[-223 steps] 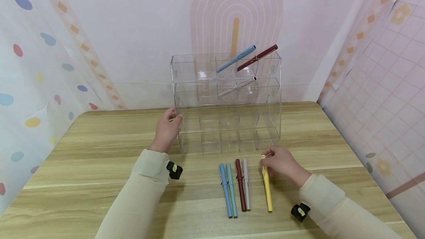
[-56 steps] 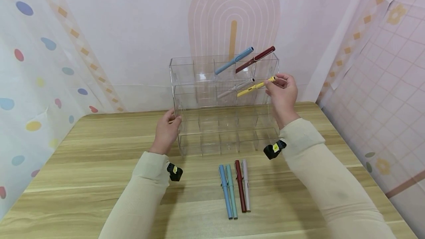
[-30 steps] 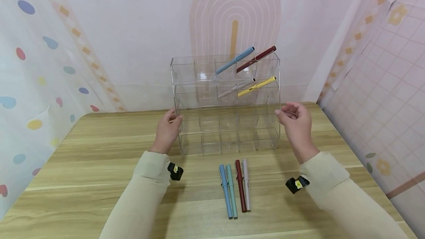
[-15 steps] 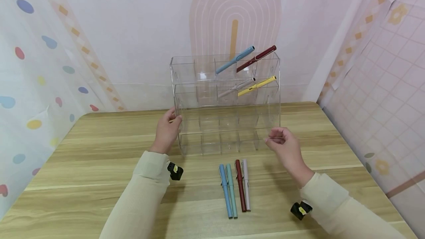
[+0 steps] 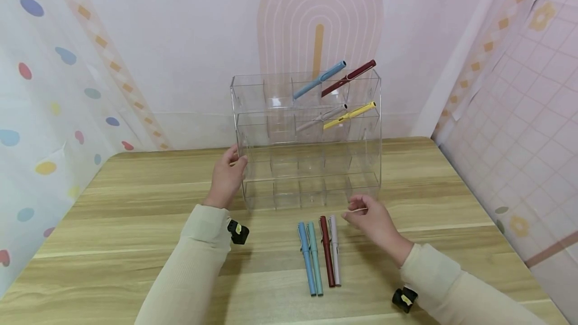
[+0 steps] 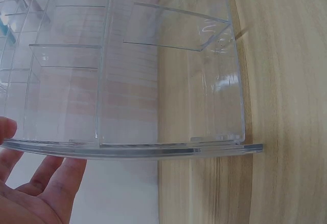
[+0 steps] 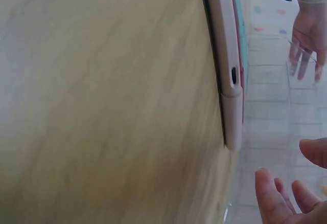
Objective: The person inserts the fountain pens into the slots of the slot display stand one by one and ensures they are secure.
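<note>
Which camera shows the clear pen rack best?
The head view: the clear rack fits entirely inside the picture. The left wrist view shows one end close up, cut off; the right wrist view, a pale part beyond the near fingers.

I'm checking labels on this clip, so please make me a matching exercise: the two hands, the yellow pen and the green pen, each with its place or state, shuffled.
1. Left hand
2. Right hand
3. Yellow pen
4. Green pen

A. On the table, between a blue pen and a red pen
B. Gripping the side of the rack
C. Leaning in the second tier from the top
D. Holding nothing

Pairs: 1-B, 2-D, 3-C, 4-A
</note>
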`<state>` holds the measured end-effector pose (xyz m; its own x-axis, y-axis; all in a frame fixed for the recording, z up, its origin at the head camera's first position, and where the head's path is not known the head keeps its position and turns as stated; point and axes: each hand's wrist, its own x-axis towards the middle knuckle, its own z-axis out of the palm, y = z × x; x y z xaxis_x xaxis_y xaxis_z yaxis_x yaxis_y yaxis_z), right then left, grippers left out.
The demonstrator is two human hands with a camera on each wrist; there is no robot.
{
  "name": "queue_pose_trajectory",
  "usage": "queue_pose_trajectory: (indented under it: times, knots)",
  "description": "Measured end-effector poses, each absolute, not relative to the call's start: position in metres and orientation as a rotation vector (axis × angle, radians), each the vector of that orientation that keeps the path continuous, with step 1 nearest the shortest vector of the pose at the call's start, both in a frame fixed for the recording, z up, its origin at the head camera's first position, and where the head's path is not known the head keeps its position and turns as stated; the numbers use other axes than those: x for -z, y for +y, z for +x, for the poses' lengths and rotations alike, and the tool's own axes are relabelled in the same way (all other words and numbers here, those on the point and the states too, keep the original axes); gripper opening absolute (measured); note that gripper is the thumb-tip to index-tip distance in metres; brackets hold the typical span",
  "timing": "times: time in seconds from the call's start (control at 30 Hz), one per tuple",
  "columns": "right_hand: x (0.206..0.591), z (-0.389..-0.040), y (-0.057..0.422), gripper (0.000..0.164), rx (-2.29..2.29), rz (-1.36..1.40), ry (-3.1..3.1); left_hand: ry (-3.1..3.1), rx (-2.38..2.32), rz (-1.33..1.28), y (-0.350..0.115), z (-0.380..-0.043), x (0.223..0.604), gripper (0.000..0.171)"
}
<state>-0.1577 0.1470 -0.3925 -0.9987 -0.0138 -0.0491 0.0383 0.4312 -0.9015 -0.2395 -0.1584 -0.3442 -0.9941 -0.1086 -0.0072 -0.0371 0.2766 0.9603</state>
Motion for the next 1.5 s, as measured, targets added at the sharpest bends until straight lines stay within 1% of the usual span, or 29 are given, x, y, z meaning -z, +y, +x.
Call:
queue_pose_trajectory:
  times: [0.43, 0.73, 1.13, 1.5]
  knots:
    - [0.403, -0.162, 0.131, 0.047, 1.431, -0.016, 2.587, -2.429, 1.861, 0.152, -0.159, -0.242, 0.348, 0.049]
    - [0.401, -0.167, 0.123, 0.051, 1.298, -0.054, 2.583, -2.447, 1.858, 0.137, -0.161, -0.240, 0.346, 0.048]
    - [0.398, -0.172, 0.114, 0.049, 1.161, -0.102, 2.590, -2.446, 1.858, 0.135, -0.161, -0.241, 0.345, 0.048]
    - [0.398, -0.174, 0.114, 0.040, 1.089, -0.125, 2.625, -2.455, 1.845, 0.129, -0.160, -0.242, 0.347, 0.050]
